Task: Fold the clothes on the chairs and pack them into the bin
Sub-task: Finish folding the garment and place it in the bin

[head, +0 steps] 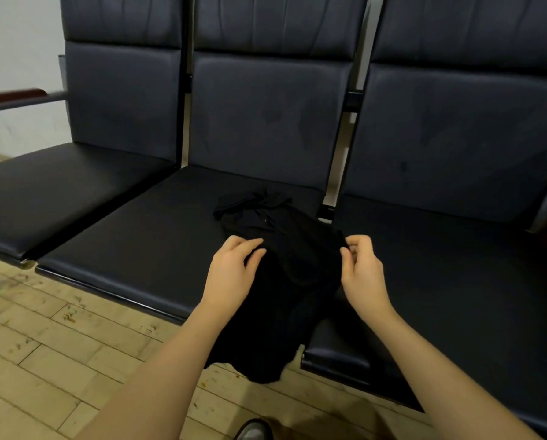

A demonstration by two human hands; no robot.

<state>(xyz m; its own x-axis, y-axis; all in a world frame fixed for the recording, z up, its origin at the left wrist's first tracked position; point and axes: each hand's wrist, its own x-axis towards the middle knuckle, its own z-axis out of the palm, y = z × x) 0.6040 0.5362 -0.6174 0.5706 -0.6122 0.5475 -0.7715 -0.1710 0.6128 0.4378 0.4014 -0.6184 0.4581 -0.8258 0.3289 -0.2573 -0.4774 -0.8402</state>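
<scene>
Dark padded chairs [265,122] stand in a row on a wooden floor [43,344]. Over the middle seat's front edge, the right hand [359,268] pinches the black garment [284,296] at its right edge; the left hand [234,268] curls onto its left side. Its long axis runs seatback to floor, between both hands. No bin shows.

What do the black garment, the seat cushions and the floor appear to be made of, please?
The black garment looks like thin, matte knit or jersey fabric: it crumples and drapes limply over the seat's front edge. The seat cushions look like dark leather or vinyl, with a smooth, slightly glossy surface and creases; which one cannot be told. The floor looks like scuffed pale wood planks or laminate.
</scene>
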